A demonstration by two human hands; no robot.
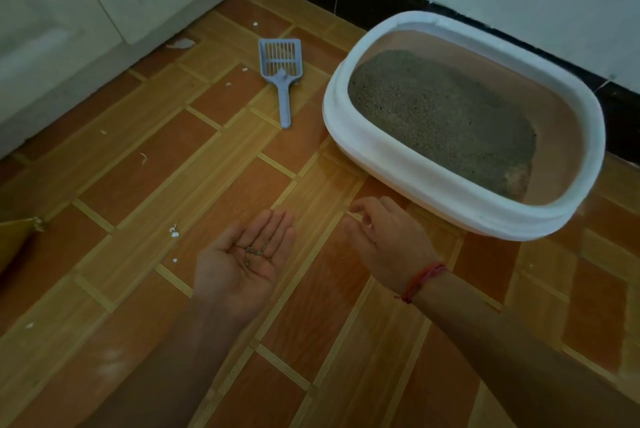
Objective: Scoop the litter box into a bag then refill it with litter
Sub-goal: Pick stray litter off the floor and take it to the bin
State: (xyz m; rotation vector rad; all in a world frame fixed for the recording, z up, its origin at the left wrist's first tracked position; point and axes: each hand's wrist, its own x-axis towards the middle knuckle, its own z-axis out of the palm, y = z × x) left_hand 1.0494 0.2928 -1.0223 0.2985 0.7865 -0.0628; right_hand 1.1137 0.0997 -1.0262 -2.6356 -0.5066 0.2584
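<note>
bearing litter grains (257, 250) on left grip (242, 266), litter box (349, 140) beyond right grip (384, 240)

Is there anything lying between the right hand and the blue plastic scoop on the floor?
Nothing visible does. Only bare orange tiled floor lies between the right hand and the pale blue slotted plastic scoop, which lies flat beside the white oval litter box.
</note>
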